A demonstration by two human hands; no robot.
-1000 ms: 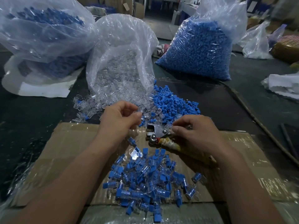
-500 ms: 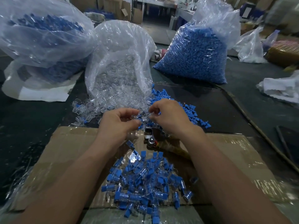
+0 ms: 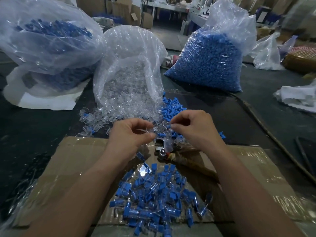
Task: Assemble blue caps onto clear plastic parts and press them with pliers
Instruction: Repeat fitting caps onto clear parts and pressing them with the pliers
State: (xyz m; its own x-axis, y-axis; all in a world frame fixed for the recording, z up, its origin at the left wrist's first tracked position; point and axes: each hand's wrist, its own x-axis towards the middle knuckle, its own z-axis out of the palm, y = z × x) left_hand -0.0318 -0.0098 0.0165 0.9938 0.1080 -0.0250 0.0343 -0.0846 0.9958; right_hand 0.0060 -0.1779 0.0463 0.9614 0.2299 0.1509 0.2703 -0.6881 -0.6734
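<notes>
Beneath right hand (image 3: 193, 129), pliers (image 3: 162, 147); beyond, clear-parts bag (image 3: 130, 74), blue-cap bag (image 3: 210, 60)

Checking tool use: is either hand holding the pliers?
No, the pliers lie on the cardboard, below the left hand and right hand.

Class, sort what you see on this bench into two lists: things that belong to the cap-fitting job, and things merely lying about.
In the job: left hand pinching a clear part; right hand pinching a blue cap; pliers; heap of loose caps; bag of clear parts; bag of caps; pile of finished pieces.
Lying about: crumpled white plastic; small clear bag; boxes at the back.
</notes>
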